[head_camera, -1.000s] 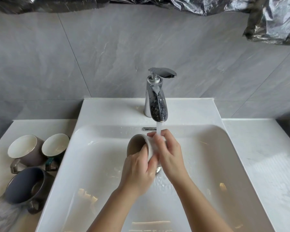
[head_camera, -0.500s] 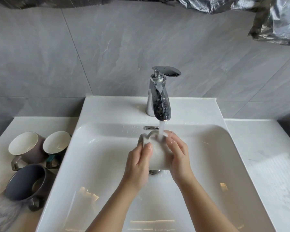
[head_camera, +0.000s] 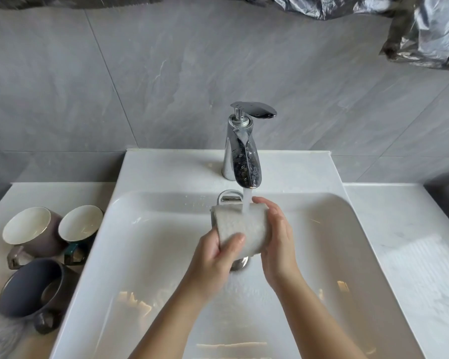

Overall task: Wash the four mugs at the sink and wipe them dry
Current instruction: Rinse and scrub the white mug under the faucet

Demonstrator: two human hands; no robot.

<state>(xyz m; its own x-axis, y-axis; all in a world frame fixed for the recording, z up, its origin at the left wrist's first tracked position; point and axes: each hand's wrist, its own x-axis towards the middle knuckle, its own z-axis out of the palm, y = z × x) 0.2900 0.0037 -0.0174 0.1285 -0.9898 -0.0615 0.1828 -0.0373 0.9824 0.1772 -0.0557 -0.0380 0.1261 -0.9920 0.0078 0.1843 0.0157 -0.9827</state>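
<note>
Under the tap (head_camera: 245, 161) we clasp the white mug (head_camera: 244, 229), left hand (head_camera: 213, 257) and right hand (head_camera: 279, 237) curled round it. Three mugs (head_camera: 34, 239) crowd the counter (head_camera: 52, 195) left of the tap; open basin (head_camera: 347, 255) lies right.

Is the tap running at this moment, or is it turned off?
On. A stream of water falls from the tap onto the pale mug, which the left hand and right hand hold over the sink.
</note>
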